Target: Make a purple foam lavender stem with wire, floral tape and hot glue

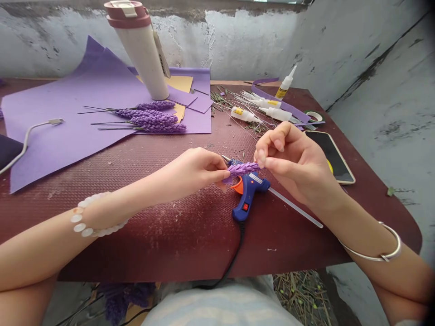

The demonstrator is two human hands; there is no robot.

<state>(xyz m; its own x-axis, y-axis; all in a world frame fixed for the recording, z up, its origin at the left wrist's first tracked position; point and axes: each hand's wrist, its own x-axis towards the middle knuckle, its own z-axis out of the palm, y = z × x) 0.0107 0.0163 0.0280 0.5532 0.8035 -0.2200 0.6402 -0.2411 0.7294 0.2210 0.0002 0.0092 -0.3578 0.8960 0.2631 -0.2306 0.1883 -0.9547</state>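
Observation:
Between my hands, above the table, is a purple lavender flower (pixel 244 169) made of small overlapping petals. My left hand (pixel 205 170) pinches its left end, where a flat bit of purple material hangs below the fingers. At the flower's right end, my right hand (pixel 292 163) has thumb and index fingertips pressed together on the tip, other fingers curled. Just below and behind the flower lies a blue glue gun (pixel 247 201) with an orange trigger, a red switch and a clear glue stick (pixel 295 208) sticking out its back.
Finished lavender stems (pixel 152 118) lie on purple sheets (pixel 68 108) at left, beside a white tumbler (pixel 141 56). Glue bottles (pixel 244 114), wires, green tape (pixel 314 117) and a phone (pixel 331 156) lie at right. A black cord (pixel 234 260) runs over the front edge.

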